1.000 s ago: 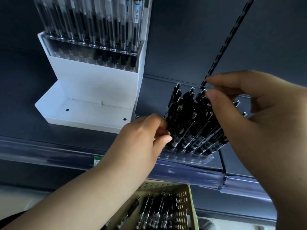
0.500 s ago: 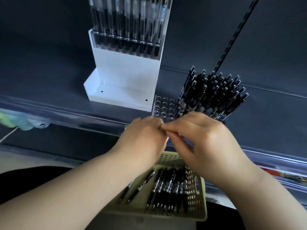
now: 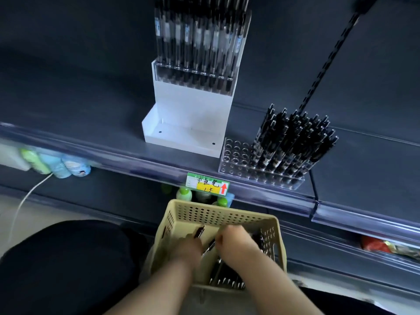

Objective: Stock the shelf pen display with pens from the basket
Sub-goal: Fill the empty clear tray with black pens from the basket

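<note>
A beige perforated basket (image 3: 218,214) sits low in front of the shelf, with several black pens (image 3: 225,276) lying in it. Both hands are inside it. My left hand (image 3: 188,248) holds a black pen (image 3: 199,231) that sticks up past its fingers. My right hand (image 3: 236,243) is curled down among the pens, and another pen (image 3: 210,246) pokes out beside it; its grip is hidden. On the shelf stands a clear pen display (image 3: 236,155). Its right part is packed with upright black pens (image 3: 293,142) and its left holes are empty.
A white display stand (image 3: 191,110) with clear-barrelled pens stands left of the clear display. A green and yellow price tag (image 3: 206,184) hangs on the shelf's front rail. Bottles (image 3: 184,193) stand on the lower shelf behind the basket. A slotted black upright (image 3: 327,64) rises at the right.
Both hands have dropped from the pens in the clear display down into the basket. The view has tilted downward with them.
</note>
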### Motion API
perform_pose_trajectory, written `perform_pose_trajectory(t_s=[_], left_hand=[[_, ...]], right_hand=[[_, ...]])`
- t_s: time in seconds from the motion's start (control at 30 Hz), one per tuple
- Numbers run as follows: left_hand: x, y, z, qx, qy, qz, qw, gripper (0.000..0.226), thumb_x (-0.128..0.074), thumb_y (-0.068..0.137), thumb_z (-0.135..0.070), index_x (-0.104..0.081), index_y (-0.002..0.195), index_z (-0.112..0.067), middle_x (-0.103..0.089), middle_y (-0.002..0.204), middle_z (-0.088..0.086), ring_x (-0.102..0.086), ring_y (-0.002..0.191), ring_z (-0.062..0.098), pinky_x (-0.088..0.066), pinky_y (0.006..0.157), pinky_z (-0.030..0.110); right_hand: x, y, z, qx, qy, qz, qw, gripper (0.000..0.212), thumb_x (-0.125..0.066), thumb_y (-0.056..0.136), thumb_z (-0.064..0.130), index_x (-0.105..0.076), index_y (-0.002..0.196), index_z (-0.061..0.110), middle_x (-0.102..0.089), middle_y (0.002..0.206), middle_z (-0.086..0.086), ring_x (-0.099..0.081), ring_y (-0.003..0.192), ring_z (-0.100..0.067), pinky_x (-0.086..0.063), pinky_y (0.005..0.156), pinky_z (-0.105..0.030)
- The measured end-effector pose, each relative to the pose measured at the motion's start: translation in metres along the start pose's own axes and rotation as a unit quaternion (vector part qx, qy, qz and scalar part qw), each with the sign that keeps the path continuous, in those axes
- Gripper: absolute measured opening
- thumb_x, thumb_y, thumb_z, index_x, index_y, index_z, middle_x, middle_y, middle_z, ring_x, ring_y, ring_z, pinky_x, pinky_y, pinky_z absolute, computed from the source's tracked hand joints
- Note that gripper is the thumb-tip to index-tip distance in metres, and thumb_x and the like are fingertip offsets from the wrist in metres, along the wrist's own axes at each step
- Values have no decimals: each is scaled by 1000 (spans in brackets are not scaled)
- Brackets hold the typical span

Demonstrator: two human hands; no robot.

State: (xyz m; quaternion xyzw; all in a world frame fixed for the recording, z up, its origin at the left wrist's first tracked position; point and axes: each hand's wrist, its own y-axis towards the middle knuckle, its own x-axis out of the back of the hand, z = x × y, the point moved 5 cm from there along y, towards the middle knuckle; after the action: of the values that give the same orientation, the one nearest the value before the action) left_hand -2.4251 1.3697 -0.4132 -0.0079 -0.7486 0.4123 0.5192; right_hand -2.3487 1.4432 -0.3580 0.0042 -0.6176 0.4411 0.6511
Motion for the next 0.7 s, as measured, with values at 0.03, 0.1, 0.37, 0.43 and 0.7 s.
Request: perform_pose_trajectory(t_s=[0.03,0.1,0.37,0.43,0.7], left_hand=[[-5,8,2,33,-52,-5,998,37,-44,93,-19,-45,130,-13,-48,131,12,-47,119,29,-37,101,38],[-9,22,6,101,-215,-55,970,37,-38,95,-26,-47,129,-15,-52,128,12,-50,116,30,-38,101,36],[-2,30,-4,178,-407,-113,889,32,-44,96,-25,-66,109,-6,-65,100,5,-58,100,25,-45,90,27],[-9,38,-8,148,-385,-61,909,29,-42,97,-22,-64,110,-10,-58,100,2,-54,100,21,-38,85,20],[-15,36,-1,72,-305,-28,949,17,-42,93,-26,-58,95,-22,-60,95,2,-55,91,22,-41,80,28]], right_hand=[[-11,9,-4,-17,21,18,999,26,-43,92,10,-64,106,8,-65,109,-11,-61,99,-25,-50,86,-28],[-33,21,-11,-59,52,54,995,30,-41,95,14,-58,118,6,-59,123,-11,-54,116,-24,-43,93,-26],[-73,59,-26,-195,247,52,948,49,-51,92,41,-58,119,1,-59,124,-15,-53,118,-27,-41,92,-25],[-74,67,-30,-198,269,49,941,48,-53,92,40,-57,121,1,-58,125,-16,-52,118,-28,-40,94,-27],[-70,53,-21,-174,308,9,935,48,-50,92,44,-55,116,2,-60,118,-15,-55,111,-29,-42,88,-28]])
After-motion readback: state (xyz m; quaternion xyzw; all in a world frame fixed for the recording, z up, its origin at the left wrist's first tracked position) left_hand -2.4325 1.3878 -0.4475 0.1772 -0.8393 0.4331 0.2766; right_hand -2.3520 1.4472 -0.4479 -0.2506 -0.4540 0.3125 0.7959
